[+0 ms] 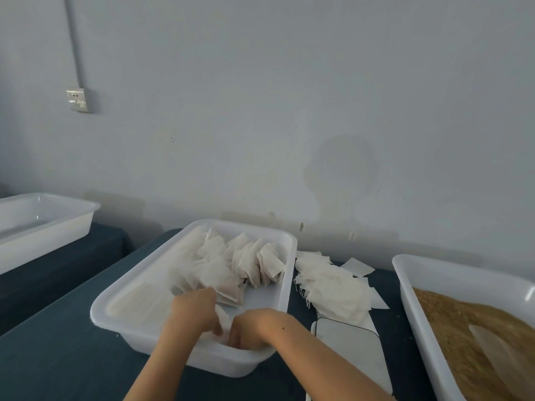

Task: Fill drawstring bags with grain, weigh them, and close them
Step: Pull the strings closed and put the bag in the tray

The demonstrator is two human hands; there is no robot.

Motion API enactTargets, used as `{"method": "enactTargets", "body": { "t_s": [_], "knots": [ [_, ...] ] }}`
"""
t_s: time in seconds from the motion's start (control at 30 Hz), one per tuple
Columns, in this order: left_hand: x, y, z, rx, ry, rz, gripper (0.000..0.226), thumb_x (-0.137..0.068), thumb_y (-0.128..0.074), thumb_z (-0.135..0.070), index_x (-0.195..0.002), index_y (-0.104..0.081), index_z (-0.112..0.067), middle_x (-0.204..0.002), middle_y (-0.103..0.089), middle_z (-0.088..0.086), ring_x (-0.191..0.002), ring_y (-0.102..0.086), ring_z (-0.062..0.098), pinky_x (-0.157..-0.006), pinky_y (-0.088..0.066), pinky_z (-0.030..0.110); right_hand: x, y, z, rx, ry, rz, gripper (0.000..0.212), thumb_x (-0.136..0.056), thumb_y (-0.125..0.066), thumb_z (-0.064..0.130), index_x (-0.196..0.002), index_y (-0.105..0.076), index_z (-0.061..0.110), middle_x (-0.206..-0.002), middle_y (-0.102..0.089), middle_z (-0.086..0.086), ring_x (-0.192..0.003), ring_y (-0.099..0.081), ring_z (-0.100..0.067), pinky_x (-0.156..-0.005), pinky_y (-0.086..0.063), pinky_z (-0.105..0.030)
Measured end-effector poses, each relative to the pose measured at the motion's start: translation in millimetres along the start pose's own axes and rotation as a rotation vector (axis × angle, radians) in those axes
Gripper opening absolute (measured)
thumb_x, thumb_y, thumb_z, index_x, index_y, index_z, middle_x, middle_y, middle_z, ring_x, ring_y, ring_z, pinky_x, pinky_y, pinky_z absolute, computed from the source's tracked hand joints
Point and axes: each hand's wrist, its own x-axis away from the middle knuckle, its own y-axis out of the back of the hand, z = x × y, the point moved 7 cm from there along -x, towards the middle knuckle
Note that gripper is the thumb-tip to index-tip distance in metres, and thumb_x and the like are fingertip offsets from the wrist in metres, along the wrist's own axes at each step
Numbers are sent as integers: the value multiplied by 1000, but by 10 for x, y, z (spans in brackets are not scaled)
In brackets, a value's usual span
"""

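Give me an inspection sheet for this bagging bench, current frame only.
Surface: dark tablecloth, a second covered table on the left.
Job's things: middle tray holding filled bags; grain tray on the right with a scoop in it; flat scale between them.
Clutter: loose pile of empty bags behind the scale.
Grippers: left hand and right hand in the middle tray, both closed on one small bag.
Cables: wall conduit down to a socket.
Surroundings: plain wall; empty tray at far left.
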Motion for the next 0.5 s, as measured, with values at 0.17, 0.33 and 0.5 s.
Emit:
{"method": "enactTargets", "body": {
  "t_s": [0.17,0.33,0.5],
  "knots": [
    [-36,265,-296,89,-40,-270,42,-86,-57,-42,-113,-41,-14,-115,-53,2,-109,-53,21,-80,-39,27,222,348,-240,-166,64,-384,30,-91,-44,6,-101,-71,13,-115,-64,-8,-104,-58,-26,-93,-45,-39],
    [-75,438,-667,224,-137,-409,24,-91,-50,-37,-101,-42,-17,-100,-55,-1,-93,-56,19,-75,-39,27,622,580,-1253,-541,-129,-992,30,-84,-42,-2,-80,-64,19,-94,-66,2,-88,-59,-17,-75,-42,-26],
    [-93,377,-818,268,-178,-466,14,-96,-41,-29,-90,-39,-17,-92,-60,1,-87,-61,20,-72,-44,27,455,149,-2048,-346,-422,-775,37,-87,-63,27,-117,-45,17,-120,-44,0,-112,-46,-23,-86,-39,-31]
  ]
}}
